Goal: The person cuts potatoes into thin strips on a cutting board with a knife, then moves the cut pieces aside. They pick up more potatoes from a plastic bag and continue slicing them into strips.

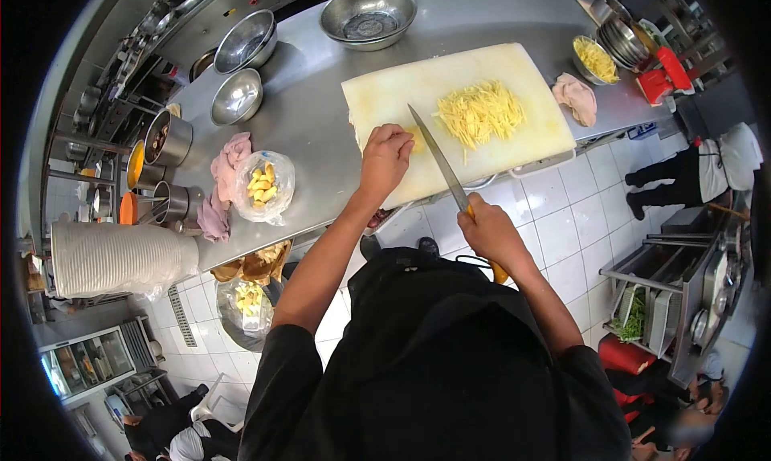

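Observation:
On the white cutting board (385,99) lies a pile of thin yellow strips (480,113). My right hand (490,230) is closed round the yellow handle of a long knife (440,157), whose blade slants over the board between the pile and my left hand. My left hand (387,157) rests at the board's left part, fingers bent and pressed together at a small yellow piece (416,139); whether they grip it is hard to see. To the left, a clear plastic bag (277,212) holds yellow chunks.
Metal bowls (368,15) stand behind the board. Pink cloths (575,99) lie right and left of it. A bowl of yellow strips (595,59) is at the right, stacked white containers (120,254) at the left. Another person (699,172) stands at the far right.

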The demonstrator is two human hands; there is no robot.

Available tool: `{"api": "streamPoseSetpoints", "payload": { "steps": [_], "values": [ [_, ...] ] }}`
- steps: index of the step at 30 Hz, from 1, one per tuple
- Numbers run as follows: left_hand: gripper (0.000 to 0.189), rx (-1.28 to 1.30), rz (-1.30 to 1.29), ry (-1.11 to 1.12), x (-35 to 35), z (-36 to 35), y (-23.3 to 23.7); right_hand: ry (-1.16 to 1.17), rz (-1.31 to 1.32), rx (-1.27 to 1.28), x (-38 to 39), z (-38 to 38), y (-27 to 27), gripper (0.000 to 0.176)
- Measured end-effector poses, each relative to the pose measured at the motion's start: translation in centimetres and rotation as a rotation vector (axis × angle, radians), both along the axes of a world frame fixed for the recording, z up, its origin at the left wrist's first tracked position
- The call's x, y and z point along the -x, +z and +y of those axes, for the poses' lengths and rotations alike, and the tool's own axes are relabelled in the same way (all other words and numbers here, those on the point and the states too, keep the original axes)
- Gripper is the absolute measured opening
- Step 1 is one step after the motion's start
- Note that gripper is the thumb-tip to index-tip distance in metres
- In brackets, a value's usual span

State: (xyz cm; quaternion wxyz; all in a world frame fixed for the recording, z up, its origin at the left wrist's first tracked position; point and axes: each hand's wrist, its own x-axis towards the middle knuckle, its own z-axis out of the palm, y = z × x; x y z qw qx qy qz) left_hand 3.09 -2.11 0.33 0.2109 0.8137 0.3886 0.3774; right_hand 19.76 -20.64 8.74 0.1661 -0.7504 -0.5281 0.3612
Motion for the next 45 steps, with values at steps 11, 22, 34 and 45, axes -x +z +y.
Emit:
{"api": "streamPoseSetpoints", "payload": {
  "steps": [11,22,34,45],
  "values": [
    [0.013,-0.036,0.100,-0.030,-0.2,0.4,0.6,0.020,-0.070,-0.033,0.3,-0.5,0.4,0.027],
    [0.017,0.010,0.047,-0.054,-0.4,0.7,0.7,0.032,-0.081,-0.030,0.9,-0.7,-0.1,0.027],
    [0.018,0.018,0.189,-0.160,-1.1,3.6,2.3,-0.039,0.106,0.001,0.1,-0.6,0.1,0.032],
    [0.017,0.316,0.291,-0.251,-2.1,6.7,2.6,-0.145,0.159,0.039,-0.9,-0.9,-0.5,0.032]
  ]
}}
